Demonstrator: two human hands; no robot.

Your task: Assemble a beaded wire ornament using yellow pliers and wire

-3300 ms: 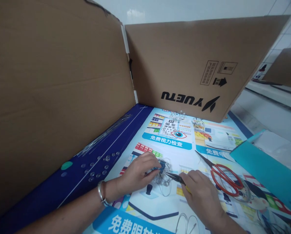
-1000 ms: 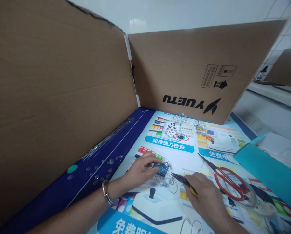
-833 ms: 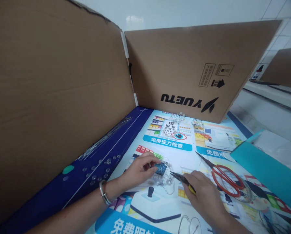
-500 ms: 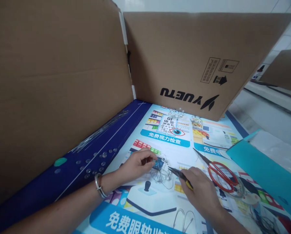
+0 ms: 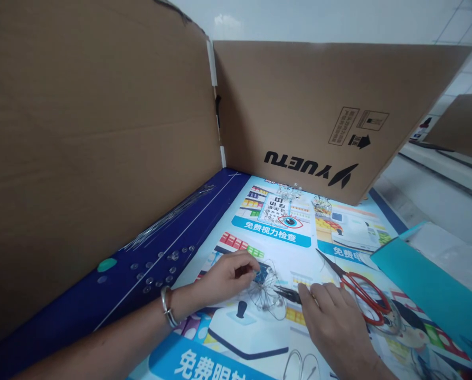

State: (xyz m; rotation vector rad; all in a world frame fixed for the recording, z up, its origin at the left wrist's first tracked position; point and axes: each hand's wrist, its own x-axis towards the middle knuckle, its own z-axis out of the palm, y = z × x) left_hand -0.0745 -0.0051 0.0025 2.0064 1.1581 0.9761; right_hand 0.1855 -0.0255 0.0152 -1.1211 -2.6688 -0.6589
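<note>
My left hand point(image 5: 234, 274) pinches the edge of a tangled bundle of thin wire point(image 5: 266, 290) that spreads in loops over the printed sheet. My right hand point(image 5: 334, 319) is wrapped round a pair of pliers point(image 5: 289, 294), whose dark jaws point left at the wire loops. The jaws look slightly parted, and whether they touch a wire is too fine to tell. Red-handled scissors point(image 5: 365, 295) lie just beyond my right hand, tips toward the back left. Bent wire loops point(image 5: 299, 364) rest near the front edge.
Cardboard panels rise at the left point(image 5: 93, 116) and back point(image 5: 299, 105). Straight wires point(image 5: 172, 214), small clear discs point(image 5: 149, 281) and a green piece point(image 5: 106, 265) lie on the blue strip. Clear beaded clusters point(image 5: 289, 191) sit at the back. A teal box point(image 5: 430, 290) stands right.
The whole view has shifted, with things appearing slightly lower and to the right. My right hand has turned, so its back now covers the pliers' yellow-marked handles. My left hand keeps its pinch.
</note>
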